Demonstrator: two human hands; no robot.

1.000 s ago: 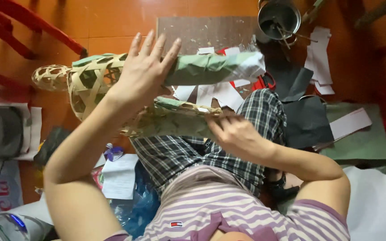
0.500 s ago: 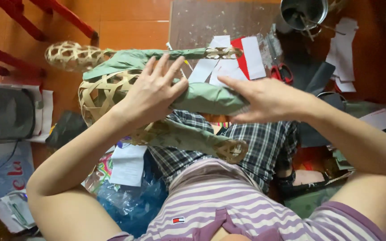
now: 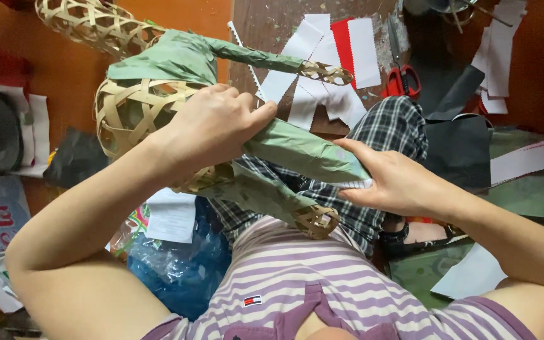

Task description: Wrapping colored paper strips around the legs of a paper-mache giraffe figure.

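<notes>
Across my lap lies the woven bamboo frame (image 3: 135, 113), a lattice body with limbs partly wrapped in green paper (image 3: 303, 154). From my viewpoint, I see my left hand (image 3: 212, 129) come in from the lower left, forearm raised and bent at the elbow, wrist cocked downward. Its fingers curl over the top of the frame where the bare lattice meets the green covering, knuckles up, thumb pressed along the paper edge. That hand is closed on the frame and paper together.

My right hand (image 3: 398, 182) enters from the right, forearm lying low and nearly level. Its fingers are stretched flat and close together under and along the far end of the green-wrapped limb, index finger laid on top of the paper's tip; the hand cups the limb rather than making a fist. The two hands sit apart, one at each end of the same wrapped limb.

Below them, a second green-wrapped limb ends in a bare woven stub (image 3: 315, 221) resting against my striped shirt (image 3: 322, 283). Beyond the frame, white and red paper scraps (image 3: 328, 69) lie on the board, with red-handled scissors (image 3: 401, 75) just beside them. A blue plastic bag (image 3: 177, 271) sits near my left elbow.
</notes>
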